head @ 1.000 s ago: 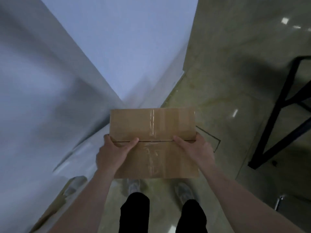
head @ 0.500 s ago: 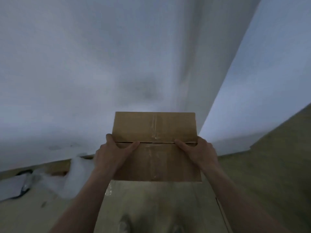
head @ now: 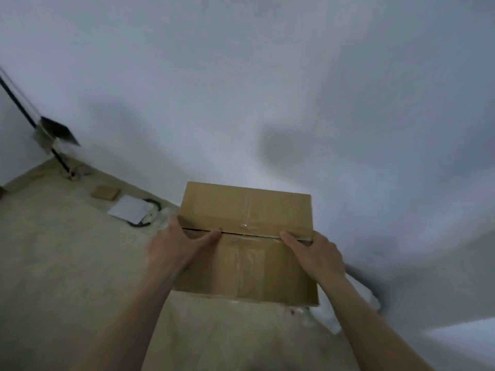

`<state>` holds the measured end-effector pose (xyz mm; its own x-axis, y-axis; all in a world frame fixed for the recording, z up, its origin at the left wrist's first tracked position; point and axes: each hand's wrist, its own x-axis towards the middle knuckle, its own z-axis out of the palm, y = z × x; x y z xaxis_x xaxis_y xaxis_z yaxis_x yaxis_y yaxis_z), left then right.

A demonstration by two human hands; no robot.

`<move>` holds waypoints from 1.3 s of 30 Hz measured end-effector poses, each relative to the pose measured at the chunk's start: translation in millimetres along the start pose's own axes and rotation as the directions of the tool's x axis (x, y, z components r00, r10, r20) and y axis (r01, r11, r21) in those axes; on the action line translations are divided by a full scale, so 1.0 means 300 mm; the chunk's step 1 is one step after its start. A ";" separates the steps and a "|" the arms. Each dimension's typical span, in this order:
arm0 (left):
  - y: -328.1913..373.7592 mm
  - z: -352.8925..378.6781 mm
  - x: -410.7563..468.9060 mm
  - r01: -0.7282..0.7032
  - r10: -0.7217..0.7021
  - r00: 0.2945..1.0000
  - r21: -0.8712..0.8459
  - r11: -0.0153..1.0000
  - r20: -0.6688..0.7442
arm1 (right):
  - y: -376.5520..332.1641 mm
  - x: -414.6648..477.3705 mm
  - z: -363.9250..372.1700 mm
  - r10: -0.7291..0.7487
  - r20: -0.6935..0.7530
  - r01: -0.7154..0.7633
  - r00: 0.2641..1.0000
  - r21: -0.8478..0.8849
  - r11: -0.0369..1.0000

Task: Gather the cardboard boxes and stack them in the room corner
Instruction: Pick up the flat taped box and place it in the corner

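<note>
Swung leftward since earlier, the view centres a taped brown cardboard box (head: 246, 236), left hand (head: 178, 249) and right hand (head: 316, 254) clasping its sides before a white wall (head: 267, 89).

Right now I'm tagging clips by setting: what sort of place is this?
Probably a bare indoor room, perhaps storage or one being cleared. A plain white wall meets a pale hard floor, with loose scraps, a white sheet and a cardboard square, lying at the wall's foot.
</note>
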<state>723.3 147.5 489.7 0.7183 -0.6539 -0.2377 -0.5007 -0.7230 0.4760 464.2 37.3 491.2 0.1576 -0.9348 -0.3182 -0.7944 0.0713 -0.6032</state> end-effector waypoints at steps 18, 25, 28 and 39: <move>-0.855 -0.716 0.462 0.483 -0.499 0.832 -0.125 0.867 -0.244 | -1.215 0.205 0.813 -0.389 0.405 0.436 0.828 -0.027 0.899; -1.004 -0.881 0.733 0.598 -0.631 0.732 -0.201 0.776 -0.256 | -1.652 0.409 1.062 -0.463 0.530 0.567 0.710 -0.041 0.822; -1.068 -0.938 0.828 0.635 -0.688 0.668 -0.265 0.726 -0.284 | -1.837 0.464 1.160 -0.489 0.560 0.616 0.669 -0.049 0.787; -1.420 -1.180 1.112 0.705 -0.789 0.526 -0.356 0.613 -0.319 | -2.381 0.489 1.613 -0.486 0.678 0.715 0.552 -0.085 0.694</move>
<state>1347.4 316.3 507.4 0.9264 0.2976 -0.2306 0.3711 -0.8253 0.4257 1338.7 17.4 521.5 0.8705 -0.3147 -0.3785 -0.4883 -0.6482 -0.5842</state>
